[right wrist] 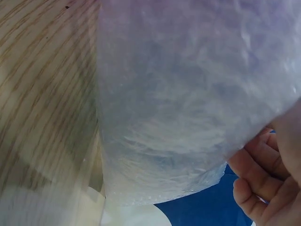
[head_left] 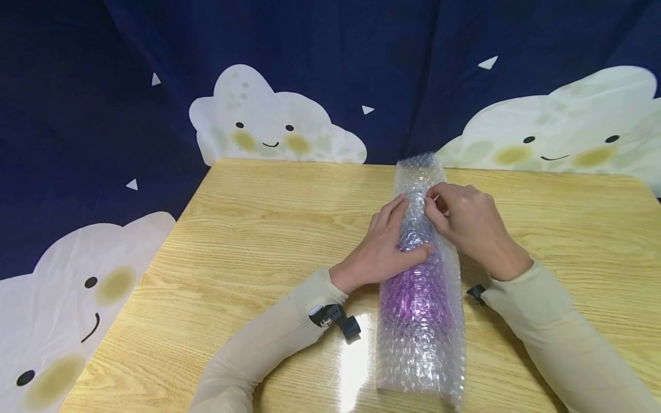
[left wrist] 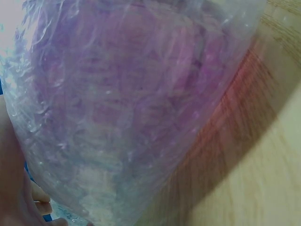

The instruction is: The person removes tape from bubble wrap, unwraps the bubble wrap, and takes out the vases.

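Observation:
A long bundle of clear bubble wrap (head_left: 420, 358) lies lengthwise on the table, with a purple object (head_left: 415, 295) showing blurrily through its lower middle. What that object is stays hidden by the wrap. My left hand (head_left: 379, 249) rests on the left side of the bundle, fingers extended and thumb laid across the top. At the upper right edge, my right hand (head_left: 472, 223) pinches the wrap between thumb and curled fingers. The right wrist view shows curled fingers (right wrist: 256, 172) at the bubble wrap's edge (right wrist: 174, 94). In the left wrist view, purple-tinted bubble wrap (left wrist: 117, 80) fills most of the frame.
The wooden table (head_left: 258, 229) stretches to both sides of the bundle. Behind it hangs a dark blue curtain (head_left: 320, 46) printed with smiling white clouds. The bundle's far end reaches the table's back edge. A dark strap mount (head_left: 335, 320) sticks out from the left sleeve.

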A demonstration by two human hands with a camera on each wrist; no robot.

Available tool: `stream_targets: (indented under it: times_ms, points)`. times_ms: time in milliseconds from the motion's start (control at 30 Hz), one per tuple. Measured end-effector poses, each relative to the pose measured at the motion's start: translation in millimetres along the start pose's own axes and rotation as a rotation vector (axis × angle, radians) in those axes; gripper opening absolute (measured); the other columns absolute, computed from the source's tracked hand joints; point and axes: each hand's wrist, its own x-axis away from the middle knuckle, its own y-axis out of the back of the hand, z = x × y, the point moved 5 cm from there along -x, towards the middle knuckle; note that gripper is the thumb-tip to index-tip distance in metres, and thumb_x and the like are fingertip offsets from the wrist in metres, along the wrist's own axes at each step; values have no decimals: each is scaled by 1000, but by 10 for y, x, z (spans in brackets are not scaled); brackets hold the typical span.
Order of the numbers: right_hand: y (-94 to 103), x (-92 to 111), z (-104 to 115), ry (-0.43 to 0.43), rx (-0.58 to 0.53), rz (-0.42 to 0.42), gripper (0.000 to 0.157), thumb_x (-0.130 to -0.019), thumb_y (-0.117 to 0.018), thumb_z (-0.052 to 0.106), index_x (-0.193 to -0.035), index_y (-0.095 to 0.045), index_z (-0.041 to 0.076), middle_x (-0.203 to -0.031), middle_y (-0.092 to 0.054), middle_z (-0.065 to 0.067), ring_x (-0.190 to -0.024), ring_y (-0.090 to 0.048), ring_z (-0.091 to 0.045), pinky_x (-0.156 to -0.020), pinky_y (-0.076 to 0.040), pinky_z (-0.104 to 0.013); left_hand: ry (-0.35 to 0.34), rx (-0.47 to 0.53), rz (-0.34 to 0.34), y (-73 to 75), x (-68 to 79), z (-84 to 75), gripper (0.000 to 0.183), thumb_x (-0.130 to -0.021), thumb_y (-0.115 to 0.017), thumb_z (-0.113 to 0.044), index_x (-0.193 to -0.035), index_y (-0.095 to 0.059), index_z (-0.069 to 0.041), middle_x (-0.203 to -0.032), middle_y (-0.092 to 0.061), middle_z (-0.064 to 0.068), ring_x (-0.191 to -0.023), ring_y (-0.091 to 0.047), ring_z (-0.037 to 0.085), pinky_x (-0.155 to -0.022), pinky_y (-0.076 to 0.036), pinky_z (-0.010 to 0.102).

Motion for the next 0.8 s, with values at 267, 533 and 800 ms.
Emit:
stream_targets:
  times_ms: [267,533,800]
  points:
    - [16,-3,5,13,-16,-15,11,-90,-65,5,-92,-73,-2,-72,-74,-14,-59,-66,-26,-51,-51,-44,0,2,-3,-1,3,5,102,-92,-61,-55,-168,-6,-17,-177,1,-3,-163,-13,24,-128,-30,53]
    - [28,2,0,5,-19,-16,12,-90,-65,6,-92,-74,-2,-73,-74,-14,-60,-67,-28,-51,-51,-44,-2,3,-4,2,4,1,102,-92,-61,-55,-168,-7,-15,-177,0,-2,-162,-13,24,-129,-31,52]
    - [29,1,-11,9,-20,-26,12,-89,-65,6,-92,-74,-1,-72,-74,-13,-59,-66,-26,-53,-51,-43,-3,3,-6,3,4,-6,101,-92,-61,-55,-168,-7,-17,-177,0,-2,-162,-15,24,-128,-32,52]
